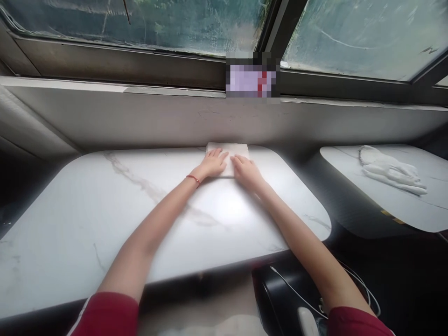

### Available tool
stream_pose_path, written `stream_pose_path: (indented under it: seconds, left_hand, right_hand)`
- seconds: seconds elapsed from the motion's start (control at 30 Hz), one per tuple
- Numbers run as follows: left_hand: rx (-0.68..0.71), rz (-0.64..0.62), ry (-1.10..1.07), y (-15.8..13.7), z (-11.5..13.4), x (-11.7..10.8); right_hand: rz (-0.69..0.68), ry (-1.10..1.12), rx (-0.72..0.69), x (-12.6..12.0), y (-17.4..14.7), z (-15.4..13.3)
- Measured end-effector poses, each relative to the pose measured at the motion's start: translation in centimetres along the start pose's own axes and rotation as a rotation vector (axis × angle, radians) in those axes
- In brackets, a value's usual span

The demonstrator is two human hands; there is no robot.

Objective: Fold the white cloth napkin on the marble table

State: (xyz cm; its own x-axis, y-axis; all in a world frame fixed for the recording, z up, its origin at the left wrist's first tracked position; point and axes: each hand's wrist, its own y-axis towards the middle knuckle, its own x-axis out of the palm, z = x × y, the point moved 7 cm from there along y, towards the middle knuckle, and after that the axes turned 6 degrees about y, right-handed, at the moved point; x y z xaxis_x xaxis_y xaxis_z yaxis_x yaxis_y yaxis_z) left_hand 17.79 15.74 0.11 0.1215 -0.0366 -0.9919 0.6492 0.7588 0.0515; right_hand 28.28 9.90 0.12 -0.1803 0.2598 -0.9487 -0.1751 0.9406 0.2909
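Observation:
A folded white cloth (229, 149) lies at the far edge of the white marble-patterned table (115, 205), close to the wall. My left hand (214, 163) rests on its left part with the fingers stretched out and slightly spread. On the right part of the cloth lies my right hand (247, 171), palm down, its fingers extended. Both hands press flat on top of the cloth, and neither grips it. A thin red bracelet (193, 179) circles my left wrist.
To the right stands a second white table (395, 205) with a crumpled white cloth (392, 170) on it. Behind the tables run a pale wall (157, 116) and a framed window (147, 28). Below the near edge are a black object (280, 298) and a white cable (297, 293).

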Motion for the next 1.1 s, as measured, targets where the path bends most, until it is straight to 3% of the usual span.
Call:
stream_pose_path:
  seconds: [0.17,0.33,0.4,0.5,0.63,0.77,0.83,0.93,1.1]
  left_hand:
    - [0.035,-0.013,-0.032,-0.5,1.8,0.5]
    - [0.228,0.016,-0.108,-2.4,7.0,0.4]
    - [0.331,0.015,-0.126,-3.5,9.3,0.1]
    - [0.480,0.024,-0.075,-5.5,12.7,-0.4]
    - [0.690,0.068,0.015,-8.4,17.1,-0.1]
    - [0.789,0.126,0.005,-10.8,20.3,1.1]
    - [0.771,0.158,0.002,-10.9,20.8,1.5]
    - [0.759,0.156,0.007,-10.1,20.6,2.1]
    - [0.611,0.169,0.051,-6.5,17.4,2.5]
  right_hand:
    - [-0.086,-0.058,0.110,-2.2,-0.3,0.1]
    - [-0.181,-0.190,0.429,-5.0,-2.2,1.2]
    - [-0.190,-0.221,0.492,-6.0,-3.7,1.8]
    - [-0.165,-0.237,0.506,-6.7,-7.0,2.4]
    - [-0.022,-0.281,0.485,-6.7,-13.7,2.8]
    - [0.021,-0.299,0.324,-6.5,-19.5,2.5]
    - [-0.055,-0.249,0.245,-6.4,-20.7,2.8]
    - [-0.171,-0.168,0.241,-6.4,-20.2,4.4]
    - [-0.274,-0.064,0.265,-5.9,-14.7,7.2]
